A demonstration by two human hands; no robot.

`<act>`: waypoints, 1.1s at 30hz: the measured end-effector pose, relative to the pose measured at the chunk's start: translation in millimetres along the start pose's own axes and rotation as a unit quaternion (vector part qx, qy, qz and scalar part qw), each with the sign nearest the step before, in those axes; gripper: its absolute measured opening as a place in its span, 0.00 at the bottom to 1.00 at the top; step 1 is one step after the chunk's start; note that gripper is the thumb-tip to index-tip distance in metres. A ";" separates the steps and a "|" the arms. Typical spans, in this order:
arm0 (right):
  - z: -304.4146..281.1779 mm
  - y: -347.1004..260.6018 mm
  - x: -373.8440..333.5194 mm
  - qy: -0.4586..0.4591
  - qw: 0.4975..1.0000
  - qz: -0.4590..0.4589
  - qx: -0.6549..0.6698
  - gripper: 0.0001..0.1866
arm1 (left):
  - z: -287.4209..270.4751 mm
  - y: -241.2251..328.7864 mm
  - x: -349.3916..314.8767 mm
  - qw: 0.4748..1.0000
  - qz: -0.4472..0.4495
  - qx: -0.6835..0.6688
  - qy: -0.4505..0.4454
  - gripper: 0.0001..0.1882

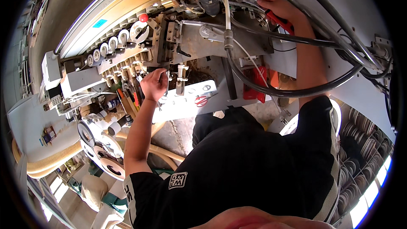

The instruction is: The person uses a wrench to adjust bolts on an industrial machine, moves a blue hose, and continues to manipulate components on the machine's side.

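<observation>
In my right hand, reaching far to the upper right, is an adjustable wrench with a red handle. Its metal jaw end points left, among hoses and metal fittings of the machine. My left hand is at the machine's near edge, beside a small bright metal block. Its fingers are curled together; whatever may be between them is hidden. Between the two hands lies a flat metal plate with a grey lever-like part on it.
Black hoses loop in front of my right forearm. Red-handled scissors lie on a bright white ledge, with a red case to their right. A row of rollers lines the machine at left. Stacked discs fill a rack at right.
</observation>
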State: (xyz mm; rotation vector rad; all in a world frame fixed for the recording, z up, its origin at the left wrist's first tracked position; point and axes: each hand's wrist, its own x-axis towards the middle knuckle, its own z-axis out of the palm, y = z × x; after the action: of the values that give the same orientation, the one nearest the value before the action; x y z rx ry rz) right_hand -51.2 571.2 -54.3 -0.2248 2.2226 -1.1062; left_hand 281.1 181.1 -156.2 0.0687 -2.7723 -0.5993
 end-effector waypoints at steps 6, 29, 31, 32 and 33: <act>13.6 37.1 34.3 0.003 0.996 0.059 0.062 0.28 | 0.9 -0.8 0.8 1.000 -0.001 0.010 -0.008 0.04; 29.9 46.2 11.5 0.010 0.996 0.012 0.092 0.23 | -0.6 0.9 1.4 1.000 -0.001 0.000 -0.007 0.04; 15.9 42.9 14.8 -0.003 0.997 0.066 0.045 0.24 | -0.3 0.7 2.2 1.000 0.001 0.004 -0.004 0.04; 12.7 41.8 15.4 -0.009 0.995 0.093 0.021 0.24 | -0.5 0.2 2.2 1.000 0.007 0.007 0.001 0.04; 19.7 46.1 15.4 0.009 0.998 0.049 0.040 0.23 | 0.4 0.7 2.3 1.000 0.014 0.010 0.006 0.04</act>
State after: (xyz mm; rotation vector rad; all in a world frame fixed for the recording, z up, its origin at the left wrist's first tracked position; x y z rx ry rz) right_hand -45.5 581.1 -105.5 -0.0719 2.1764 -1.1458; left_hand 278.7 181.6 -155.6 0.0370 -2.7623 -0.5629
